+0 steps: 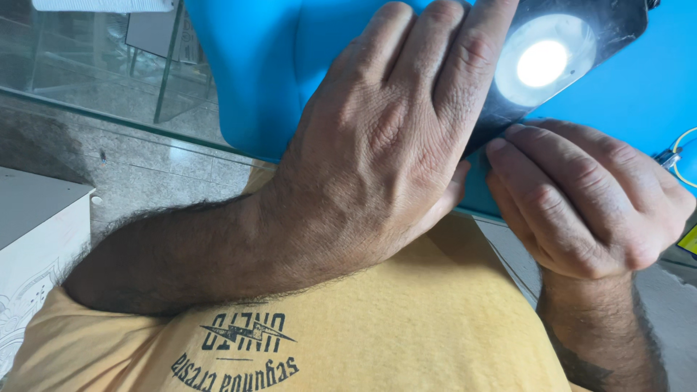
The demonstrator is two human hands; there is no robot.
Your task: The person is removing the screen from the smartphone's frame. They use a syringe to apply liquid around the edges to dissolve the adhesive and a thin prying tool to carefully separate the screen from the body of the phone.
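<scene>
Left hand [392,138] lies flat over dark panel [581,43]; right hand [581,203] pinches its lower edge

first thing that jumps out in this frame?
The left hand, spread flat across the middle of the view, covers most of a dark device whose round lit panel glows white at top right. The right hand pinches the device's lower edge, over a blue mat on a glass-topped table.
</scene>
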